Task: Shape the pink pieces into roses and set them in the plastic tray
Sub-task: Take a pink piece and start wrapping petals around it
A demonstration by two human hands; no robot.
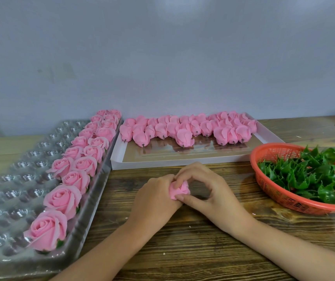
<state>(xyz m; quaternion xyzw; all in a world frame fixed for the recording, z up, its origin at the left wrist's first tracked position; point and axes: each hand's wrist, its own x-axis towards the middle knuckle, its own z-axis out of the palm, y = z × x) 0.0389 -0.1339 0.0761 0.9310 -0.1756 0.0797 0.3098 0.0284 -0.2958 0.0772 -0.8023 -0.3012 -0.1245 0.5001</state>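
Both hands work one pink piece [177,189] just above the wooden table, in the middle of the view. My left hand [156,196] grips it from the left, and my right hand [205,186] pinches its petals with thumb and fingertips from the right. The clear plastic tray [16,179] lies at the left, with finished pink roses [75,165] in two rows along its right side. Several unshaped pink pieces [184,128] with short stems lie at the back of a white flat box [182,157] behind my hands.
A red plastic basket [284,197] full of green leaf cups [308,173] sits at the right, close to my right wrist. The wall stands right behind the tray and box. Bare wooden tabletop [193,250] shows between my forearms.
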